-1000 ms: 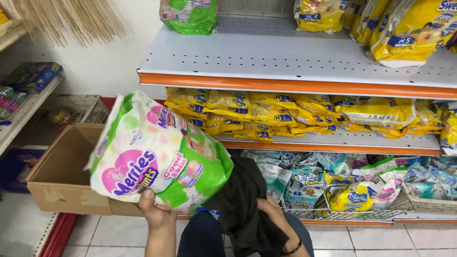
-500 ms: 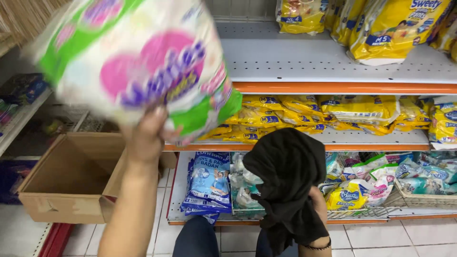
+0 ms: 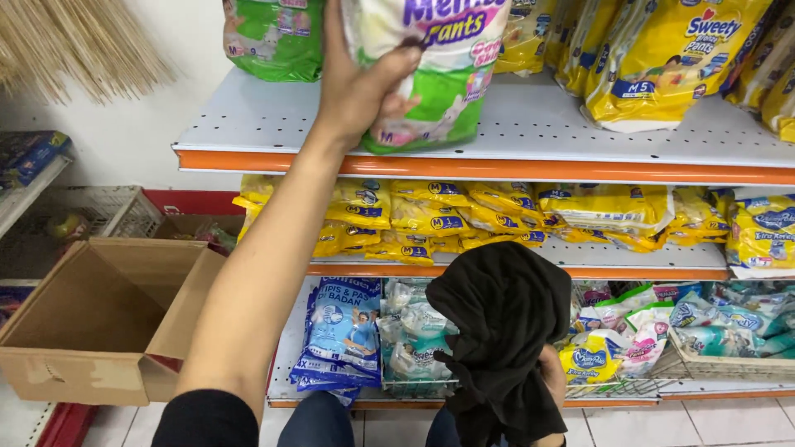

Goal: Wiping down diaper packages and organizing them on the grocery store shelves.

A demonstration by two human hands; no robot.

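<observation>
- Far left: a straw broom head (image 3: 79, 41) hangs at the top corner, and an open cardboard box (image 3: 99, 319) sits on the floor below it, flaps up, nothing showing inside.
- Behind the box I see a white wire basket (image 3: 91, 211) against the wall.
- Top shelf (image 3: 248, 124), white perforated with an orange front edge: a green diaper pack (image 3: 273, 37) stands at its left end.
- My left hand (image 3: 360, 87) is raised to that shelf, fingers and thumb clamped on the lower part of a white and green diaper pack (image 3: 439, 66). The pack is upright, its bottom at the shelf surface just right of the green one; can't tell if it is fully resting there.
- Middle shelf: flat yellow diaper packs (image 3: 431, 219) stacked in a row.
- Bottom shelf, left part: blue packets (image 3: 344, 327) leaning at the front edge.
- My right hand (image 3: 551, 377) is low, near my knee, closed around a black cloth (image 3: 501, 331) that bunches up above it and hides most of the fingers.
- Right of it: mixed small packs in a wire tray (image 3: 720, 360).
- Top right: large yellow diaper packs (image 3: 662, 62) leaning on the top shelf.
</observation>
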